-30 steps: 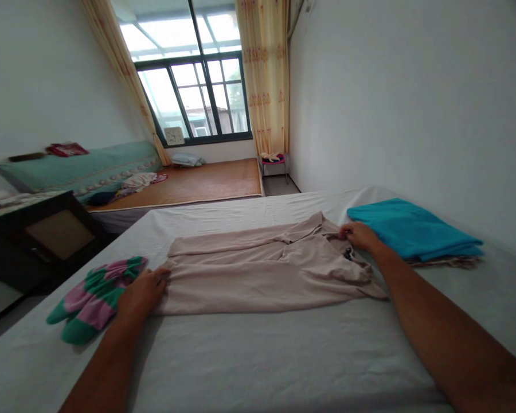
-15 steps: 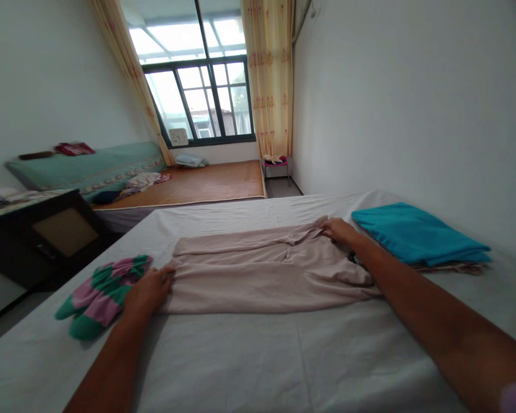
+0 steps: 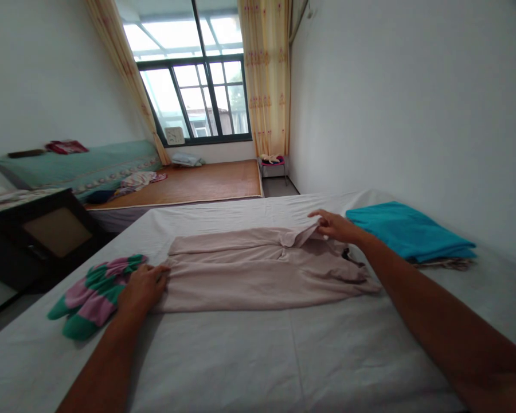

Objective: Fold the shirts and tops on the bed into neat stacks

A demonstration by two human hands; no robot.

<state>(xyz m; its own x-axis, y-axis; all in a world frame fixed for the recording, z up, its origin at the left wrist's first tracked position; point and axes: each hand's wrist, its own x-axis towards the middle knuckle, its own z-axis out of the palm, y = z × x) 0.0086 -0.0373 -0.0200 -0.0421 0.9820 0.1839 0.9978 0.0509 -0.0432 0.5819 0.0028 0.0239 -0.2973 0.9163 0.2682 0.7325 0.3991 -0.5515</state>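
A person's two bare hands work a long beige garment (image 3: 241, 284) spread crosswise on a white bed sheet (image 3: 223, 355). The left hand (image 3: 143, 288) rests palm down at the garment's left end, fingers close together; whether they grip the cloth or merely press it cannot be told. At the far right, the right hand (image 3: 337, 227) pinches a raised flap of the fabric, index finger stretched out above it. The step in hand appears to be arranging that far right edge, and the next move seems to call for a steady pinch with the left end held flat. A small dark patch shows among the rumpled folds at the right end, too unclear to name.

Pink-and-green striped socks (image 3: 97, 295) lie just beside the left hand, crowding that side. A folded turquoise cloth (image 3: 408, 229), with brownish fabric peeking out below, sits beyond the right forearm, leaving little room that way. The sheet between garment and near edge looks unobstructed. Farther off stand a dark cabinet (image 3: 54, 235), left, and a second bed (image 3: 215, 179) below the window (image 3: 198, 92).
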